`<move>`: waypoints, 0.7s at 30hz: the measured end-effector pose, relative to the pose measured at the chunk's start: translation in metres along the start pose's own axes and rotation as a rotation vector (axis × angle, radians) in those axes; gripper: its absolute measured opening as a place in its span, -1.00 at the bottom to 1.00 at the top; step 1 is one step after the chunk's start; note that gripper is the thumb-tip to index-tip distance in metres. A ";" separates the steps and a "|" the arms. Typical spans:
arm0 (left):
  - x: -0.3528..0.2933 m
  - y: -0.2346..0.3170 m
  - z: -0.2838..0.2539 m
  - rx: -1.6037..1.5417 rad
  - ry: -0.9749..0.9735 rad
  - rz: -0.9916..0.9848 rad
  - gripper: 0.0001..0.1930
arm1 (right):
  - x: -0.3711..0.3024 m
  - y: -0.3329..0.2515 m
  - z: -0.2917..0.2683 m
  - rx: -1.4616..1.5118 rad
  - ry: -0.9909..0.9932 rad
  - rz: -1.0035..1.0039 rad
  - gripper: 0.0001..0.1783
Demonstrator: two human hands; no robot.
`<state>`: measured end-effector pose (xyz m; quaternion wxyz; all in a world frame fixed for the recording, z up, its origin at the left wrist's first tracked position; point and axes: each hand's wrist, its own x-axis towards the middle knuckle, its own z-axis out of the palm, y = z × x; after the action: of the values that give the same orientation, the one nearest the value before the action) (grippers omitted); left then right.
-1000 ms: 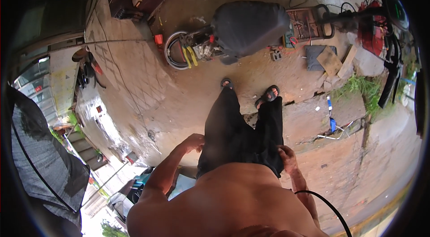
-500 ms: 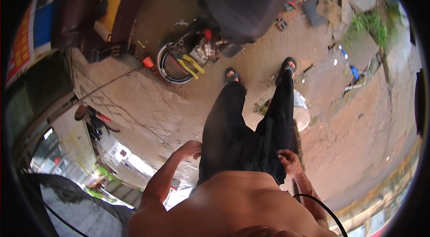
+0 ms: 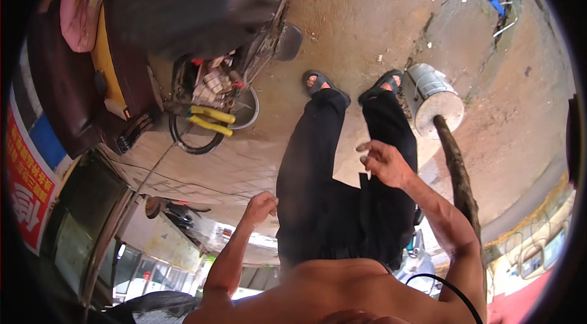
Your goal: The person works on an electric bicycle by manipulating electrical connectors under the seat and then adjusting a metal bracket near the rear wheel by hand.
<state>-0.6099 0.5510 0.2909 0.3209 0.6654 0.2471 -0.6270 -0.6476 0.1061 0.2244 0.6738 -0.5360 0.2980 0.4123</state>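
Observation:
My left hand (image 3: 262,206) hangs beside the left leg of my black trousers (image 3: 312,189). Its fingers are curled in, with nothing visible in them; the palm is turned away. In front of my right thigh, my right hand (image 3: 386,165) is raised with bent fingers. A thin white stick (image 3: 369,174), perhaps a cigarette, shows between those fingers. Ahead on the left, a yellow-handled hand tool (image 3: 212,119), like large pliers or cutters, lies over a dark ring-shaped rim (image 3: 199,146). It is out of reach of both hands as they are now.
A large black-covered object (image 3: 189,6) stands ahead left, with cluttered parts (image 3: 214,85) below it. At far left sits a dark brown seat (image 3: 67,79), and another person's bare limb (image 3: 85,6). A whitish bucket (image 3: 437,104) and a wooden pole (image 3: 455,171) stand right of my feet.
My right hand has risen from my hip to in front of my thigh. The view has turned and shifted, bringing the yellow-handled tool lower left and the bucket fully into sight. My left hand stays at my side.

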 end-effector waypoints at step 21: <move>0.137 0.099 0.069 0.648 0.311 0.106 -0.57 | 0.204 0.097 -0.016 0.957 0.016 0.031 -0.73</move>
<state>-0.5717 0.4231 0.1661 0.0841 0.8319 0.0468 -0.5464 -0.6330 0.1474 0.0019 0.8365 -0.1641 0.4674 0.2345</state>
